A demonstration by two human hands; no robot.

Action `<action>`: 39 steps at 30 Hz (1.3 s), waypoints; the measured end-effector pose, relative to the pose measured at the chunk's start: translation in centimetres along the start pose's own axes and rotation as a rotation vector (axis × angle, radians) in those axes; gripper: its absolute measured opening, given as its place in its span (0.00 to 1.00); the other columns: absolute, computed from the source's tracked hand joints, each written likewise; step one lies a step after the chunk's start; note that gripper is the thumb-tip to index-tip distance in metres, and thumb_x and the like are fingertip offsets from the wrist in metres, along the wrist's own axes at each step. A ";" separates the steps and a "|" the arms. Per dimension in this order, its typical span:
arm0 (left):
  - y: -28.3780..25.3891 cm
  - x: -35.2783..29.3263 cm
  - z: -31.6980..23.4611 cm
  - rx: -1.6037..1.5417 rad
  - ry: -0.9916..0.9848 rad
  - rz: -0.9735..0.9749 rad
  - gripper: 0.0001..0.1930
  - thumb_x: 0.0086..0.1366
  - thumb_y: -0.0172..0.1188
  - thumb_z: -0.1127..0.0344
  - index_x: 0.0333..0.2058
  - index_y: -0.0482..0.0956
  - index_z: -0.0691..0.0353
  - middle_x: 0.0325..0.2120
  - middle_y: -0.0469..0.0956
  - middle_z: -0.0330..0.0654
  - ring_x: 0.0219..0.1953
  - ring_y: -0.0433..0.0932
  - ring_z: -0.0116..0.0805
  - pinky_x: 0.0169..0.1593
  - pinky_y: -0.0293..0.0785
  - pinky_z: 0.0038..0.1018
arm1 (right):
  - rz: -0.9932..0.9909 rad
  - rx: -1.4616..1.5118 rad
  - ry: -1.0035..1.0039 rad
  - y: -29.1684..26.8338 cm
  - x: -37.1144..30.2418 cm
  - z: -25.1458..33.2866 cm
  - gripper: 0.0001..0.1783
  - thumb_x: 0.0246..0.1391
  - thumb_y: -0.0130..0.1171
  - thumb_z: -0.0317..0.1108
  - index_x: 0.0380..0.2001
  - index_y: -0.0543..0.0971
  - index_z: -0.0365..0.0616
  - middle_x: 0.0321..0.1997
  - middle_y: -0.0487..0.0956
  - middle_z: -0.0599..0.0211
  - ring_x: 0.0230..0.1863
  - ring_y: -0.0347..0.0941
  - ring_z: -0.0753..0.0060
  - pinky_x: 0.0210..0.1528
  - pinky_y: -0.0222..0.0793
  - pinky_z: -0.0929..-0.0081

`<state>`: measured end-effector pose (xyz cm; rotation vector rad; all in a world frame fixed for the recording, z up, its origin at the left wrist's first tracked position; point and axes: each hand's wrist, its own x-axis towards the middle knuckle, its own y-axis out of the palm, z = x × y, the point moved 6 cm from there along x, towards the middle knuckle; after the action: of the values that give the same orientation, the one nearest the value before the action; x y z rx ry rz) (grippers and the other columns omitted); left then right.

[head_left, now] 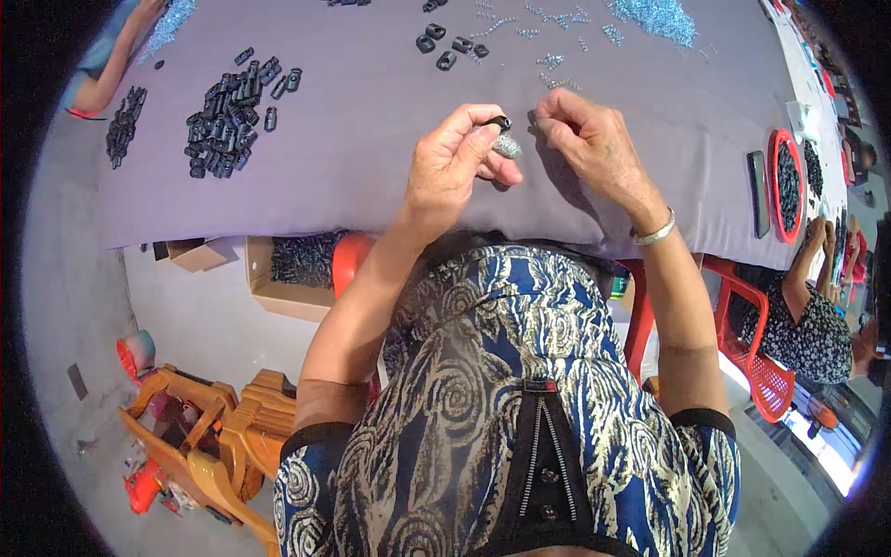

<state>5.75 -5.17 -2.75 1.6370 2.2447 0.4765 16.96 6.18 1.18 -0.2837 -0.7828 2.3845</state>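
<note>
My left hand (444,169) is closed, with a small black plastic cord-lock piece (501,123) pinched between thumb and forefinger. Below that piece, a silvery, glittery covering (508,146) seems to wrap one of the left fingers. To its right and apart from it, my right hand (594,139) has thumb and forefinger pressed together; what lies in the pinch, if anything, is too small to see. Just beyond the right fingertips are loose small metal springs (551,62). Several hollow black plastic pieces (446,60) lie further off, beyond my left hand.
A heap of black cord locks (223,125) covers the left of the grey cloth-covered table (353,176). A big spring pile (659,19) lies far right. On the right stands a red basket (776,186) of black parts. Co-workers' arms (116,60) show at both sides.
</note>
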 end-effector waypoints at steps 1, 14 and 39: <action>0.0 -0.1 -0.1 0.013 0.002 -0.001 0.12 0.70 0.46 0.67 0.46 0.70 0.68 0.27 0.75 0.42 0.27 0.79 0.29 0.32 0.77 0.23 | 0.004 -0.091 -0.037 0.1 0.0 0.1 0.05 0.52 0.52 0.28 0.31 0.74 0.38 0.26 0.77 0.57 0.27 0.76 0.62 0.32 0.70 0.68; 0.5 -0.4 -2.2 0.595 0.355 -0.144 0.11 0.64 0.50 0.76 0.46 0.69 0.66 0.24 0.77 0.46 0.24 0.80 0.32 0.28 0.75 0.26 | -0.132 0.312 0.017 2.1 -0.3 2.1 0.09 0.53 0.57 0.34 0.30 0.78 0.38 0.20 0.76 0.70 0.24 0.68 0.85 0.27 0.66 0.80; 1.0 -1.2 -3.7 0.844 0.622 -0.227 0.11 0.57 0.55 0.80 0.39 0.73 0.64 0.26 0.75 0.46 0.22 0.78 0.37 0.25 0.74 0.29 | -0.157 0.639 0.089 2.9 -0.8 3.7 0.06 0.52 0.59 0.27 0.31 0.77 0.34 0.24 0.76 0.72 0.25 0.69 0.86 0.28 0.67 0.84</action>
<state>5.28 -6.33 1.04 1.6730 3.3734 -0.0804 14.81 2.12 2.42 -0.0575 0.0200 2.3129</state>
